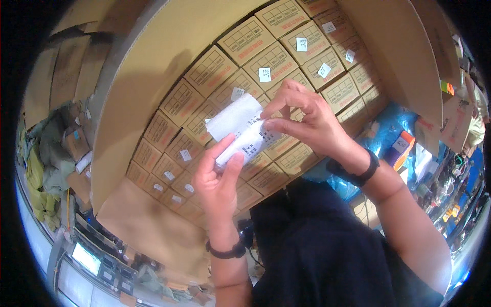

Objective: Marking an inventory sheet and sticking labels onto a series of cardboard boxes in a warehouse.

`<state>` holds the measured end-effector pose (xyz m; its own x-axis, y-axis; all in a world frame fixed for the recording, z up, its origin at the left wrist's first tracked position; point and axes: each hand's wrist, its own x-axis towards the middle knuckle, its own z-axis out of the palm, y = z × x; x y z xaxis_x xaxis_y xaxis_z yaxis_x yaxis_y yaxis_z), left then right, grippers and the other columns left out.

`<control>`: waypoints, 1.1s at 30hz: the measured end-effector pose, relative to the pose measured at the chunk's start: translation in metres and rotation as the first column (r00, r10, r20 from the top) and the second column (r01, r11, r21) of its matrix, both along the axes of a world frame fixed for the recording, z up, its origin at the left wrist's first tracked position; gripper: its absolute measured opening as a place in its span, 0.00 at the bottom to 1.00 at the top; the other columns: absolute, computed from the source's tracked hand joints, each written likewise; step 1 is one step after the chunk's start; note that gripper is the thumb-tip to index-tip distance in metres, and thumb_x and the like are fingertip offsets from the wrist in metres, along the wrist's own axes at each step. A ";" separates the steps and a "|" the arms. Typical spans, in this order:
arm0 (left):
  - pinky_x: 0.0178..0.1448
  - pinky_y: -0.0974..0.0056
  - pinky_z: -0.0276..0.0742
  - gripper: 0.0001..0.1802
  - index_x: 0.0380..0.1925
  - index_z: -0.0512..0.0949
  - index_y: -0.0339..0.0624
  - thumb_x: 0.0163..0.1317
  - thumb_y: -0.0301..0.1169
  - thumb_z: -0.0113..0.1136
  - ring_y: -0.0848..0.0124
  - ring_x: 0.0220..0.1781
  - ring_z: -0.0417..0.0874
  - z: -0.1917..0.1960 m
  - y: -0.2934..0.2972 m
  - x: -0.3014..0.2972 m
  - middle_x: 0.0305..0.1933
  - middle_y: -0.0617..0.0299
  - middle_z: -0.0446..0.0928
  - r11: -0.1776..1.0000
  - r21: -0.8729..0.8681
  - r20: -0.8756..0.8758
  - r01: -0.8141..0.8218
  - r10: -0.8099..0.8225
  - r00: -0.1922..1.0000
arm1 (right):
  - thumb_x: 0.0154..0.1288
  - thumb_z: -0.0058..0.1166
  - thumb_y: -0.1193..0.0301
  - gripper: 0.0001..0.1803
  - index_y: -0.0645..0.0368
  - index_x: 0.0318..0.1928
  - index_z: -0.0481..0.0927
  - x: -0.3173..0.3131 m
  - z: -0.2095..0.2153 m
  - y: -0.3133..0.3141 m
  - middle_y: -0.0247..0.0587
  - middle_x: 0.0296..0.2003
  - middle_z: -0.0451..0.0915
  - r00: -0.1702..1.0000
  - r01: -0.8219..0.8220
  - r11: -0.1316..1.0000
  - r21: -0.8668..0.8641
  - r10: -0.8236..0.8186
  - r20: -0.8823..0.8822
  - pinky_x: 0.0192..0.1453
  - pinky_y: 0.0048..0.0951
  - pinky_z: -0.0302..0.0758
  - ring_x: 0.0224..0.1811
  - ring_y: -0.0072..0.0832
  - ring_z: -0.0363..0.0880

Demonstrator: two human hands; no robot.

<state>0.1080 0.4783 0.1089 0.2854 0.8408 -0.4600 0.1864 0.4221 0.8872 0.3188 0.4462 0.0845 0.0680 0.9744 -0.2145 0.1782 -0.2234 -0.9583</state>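
My left hand (pixel 219 176) grips the lower end of a white strip of printed sticker labels (pixel 240 130), thumb and fingers wrapped around it. My right hand (pixel 302 120) pinches the strip's upper right edge with its fingertips. Both wrists wear dark bands. The strip is held above a big open cardboard carton (pixel 128 102) filled with rows of small brown boxes (pixel 266 61). Several of these small boxes carry a little white sticker on top.
The carton's flaps (pixel 404 56) stand open at left and right. Blue plastic wrap (pixel 388 128) and mixed goods lie to the right. Folded cardboard and green cloth (pixel 43 158) are heaped at the left. My dark shirt (pixel 327 250) fills the bottom.
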 end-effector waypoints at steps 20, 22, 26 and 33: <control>0.52 0.70 0.74 0.19 0.54 0.76 0.32 0.65 0.29 0.62 0.77 0.47 0.78 -0.018 0.003 -0.007 0.48 0.59 0.79 0.990 -0.094 -0.058 -0.102 0.096 0.994 | 0.52 0.65 0.72 0.23 0.49 0.51 0.78 -0.025 -0.015 0.014 0.24 0.31 0.76 0.787 -0.355 0.813 0.461 -0.007 0.618 0.45 0.29 0.67 0.36 0.24 0.74; 0.52 0.71 0.74 0.19 0.54 0.76 0.32 0.65 0.29 0.62 0.77 0.46 0.78 -0.019 0.004 -0.008 0.48 0.60 0.79 0.991 -0.090 -0.046 -0.094 0.090 0.995 | 0.51 0.65 0.72 0.24 0.49 0.51 0.78 -0.033 -0.019 0.018 0.24 0.30 0.76 0.837 -0.233 0.873 0.429 -0.044 0.545 0.45 0.29 0.67 0.35 0.24 0.74; 0.52 0.71 0.75 0.20 0.54 0.76 0.31 0.65 0.29 0.62 0.76 0.45 0.79 -0.019 0.005 -0.012 0.47 0.59 0.79 0.990 -0.128 -0.041 -0.060 0.055 0.998 | 0.55 0.60 0.69 0.21 0.47 0.52 0.78 -0.034 -0.022 0.024 0.22 0.29 0.76 0.812 -0.279 0.866 0.414 -0.017 0.583 0.46 0.30 0.67 0.35 0.25 0.73; 0.54 0.69 0.73 0.23 0.57 0.74 0.32 0.65 0.31 0.62 0.75 0.48 0.78 -0.026 0.010 -0.015 0.48 0.58 0.79 0.993 -0.087 -0.058 -0.080 0.075 0.995 | 0.50 0.66 0.75 0.32 0.51 0.58 0.73 -0.026 -0.009 0.019 0.28 0.38 0.80 0.850 -0.418 0.846 0.331 0.235 0.472 0.49 0.30 0.70 0.39 0.26 0.77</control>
